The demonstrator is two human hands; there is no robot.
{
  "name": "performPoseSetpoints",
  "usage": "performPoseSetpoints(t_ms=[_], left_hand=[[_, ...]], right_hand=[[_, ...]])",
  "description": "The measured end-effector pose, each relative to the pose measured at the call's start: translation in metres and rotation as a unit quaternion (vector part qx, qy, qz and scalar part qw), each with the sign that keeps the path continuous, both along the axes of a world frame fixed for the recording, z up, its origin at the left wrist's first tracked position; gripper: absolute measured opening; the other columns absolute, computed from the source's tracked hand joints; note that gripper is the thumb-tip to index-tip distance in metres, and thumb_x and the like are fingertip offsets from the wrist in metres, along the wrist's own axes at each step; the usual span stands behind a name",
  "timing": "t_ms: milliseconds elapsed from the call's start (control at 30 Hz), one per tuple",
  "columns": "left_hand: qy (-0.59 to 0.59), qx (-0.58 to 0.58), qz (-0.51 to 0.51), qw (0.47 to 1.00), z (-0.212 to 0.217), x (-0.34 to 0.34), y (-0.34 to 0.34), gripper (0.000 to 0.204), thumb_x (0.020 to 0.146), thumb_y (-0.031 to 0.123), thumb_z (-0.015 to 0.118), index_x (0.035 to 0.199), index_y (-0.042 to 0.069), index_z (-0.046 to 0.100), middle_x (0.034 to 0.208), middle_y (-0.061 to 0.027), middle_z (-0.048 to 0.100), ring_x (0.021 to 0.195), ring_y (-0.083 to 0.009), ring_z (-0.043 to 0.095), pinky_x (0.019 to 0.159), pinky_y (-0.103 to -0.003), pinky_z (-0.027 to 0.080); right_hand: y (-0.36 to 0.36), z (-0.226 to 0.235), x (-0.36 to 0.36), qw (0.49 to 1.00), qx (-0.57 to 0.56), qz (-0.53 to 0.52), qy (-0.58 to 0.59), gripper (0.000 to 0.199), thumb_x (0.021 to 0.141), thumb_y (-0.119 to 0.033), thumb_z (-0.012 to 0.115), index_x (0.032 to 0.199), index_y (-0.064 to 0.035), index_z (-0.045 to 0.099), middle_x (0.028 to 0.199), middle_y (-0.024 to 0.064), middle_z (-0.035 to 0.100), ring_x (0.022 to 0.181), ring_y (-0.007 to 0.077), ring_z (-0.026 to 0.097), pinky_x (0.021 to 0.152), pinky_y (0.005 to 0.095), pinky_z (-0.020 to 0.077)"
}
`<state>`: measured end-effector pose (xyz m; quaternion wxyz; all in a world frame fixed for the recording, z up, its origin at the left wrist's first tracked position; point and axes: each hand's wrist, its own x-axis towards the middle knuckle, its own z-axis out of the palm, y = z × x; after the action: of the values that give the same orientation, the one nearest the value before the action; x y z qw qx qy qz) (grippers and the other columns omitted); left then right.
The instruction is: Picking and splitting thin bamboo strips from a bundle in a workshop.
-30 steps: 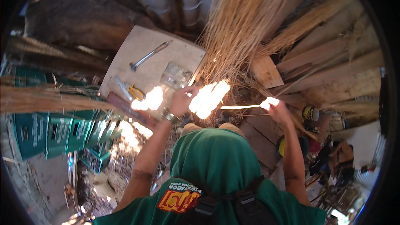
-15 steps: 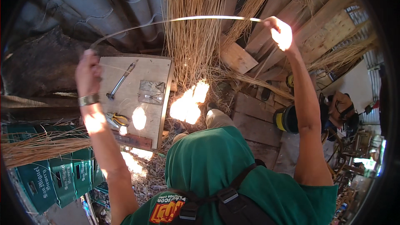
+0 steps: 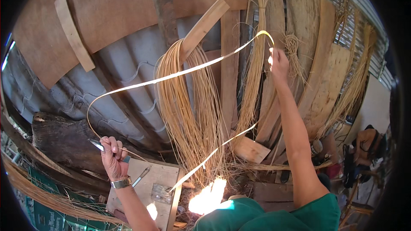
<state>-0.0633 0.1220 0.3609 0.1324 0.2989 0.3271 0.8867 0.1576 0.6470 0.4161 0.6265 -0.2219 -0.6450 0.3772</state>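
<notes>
A long, thin, pale cane strip bows across the view between my two raised hands. My left hand, with a metal watch at the wrist, is closed on its lower left end and on a knife, whose pointed blade sticks out to the left. Higher up, my right hand pinches the strip's other side, where it bends sharply over. Another pale length of strip hangs slantwise over the board; whether it joins the held one I cannot tell. Below my left hand lies a wooden work board with a metal-handled tool and a metal plate.
A thick bundle of cane strands hangs ahead over a wooden slat, with another tied bundle beside it. Planks and corrugated sheets form the wall. A dark log and green crates lie left; another person is at far right.
The view has tilted upward toward the wall. The strip has gone from a single shallow arc to a winding curve with a sharp bend by my right hand. The knife blade now shows.
</notes>
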Motion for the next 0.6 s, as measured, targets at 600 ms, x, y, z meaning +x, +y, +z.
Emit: performPoseSetpoints(t_ms=[600], left_hand=[[-0.165, -0.19, 0.089, 0.964, -0.282, 0.139, 0.106, 0.017, 0.094, 0.014, 0.051, 0.105, 0.002, 0.056, 0.079, -0.005, 0.057, 0.067, -0.0141, 0.056, 0.054, -0.026, 0.047]], right_hand=[[0.047, -0.051, -0.201, 0.888, 0.012, 0.31, -0.34, 0.026, 0.093, -0.026, 0.05, 0.096, -0.0033, 0.064, 0.066, 0.0039, 0.06, 0.058, 0.0111, 0.053, 0.057, 0.0282, 0.0439]])
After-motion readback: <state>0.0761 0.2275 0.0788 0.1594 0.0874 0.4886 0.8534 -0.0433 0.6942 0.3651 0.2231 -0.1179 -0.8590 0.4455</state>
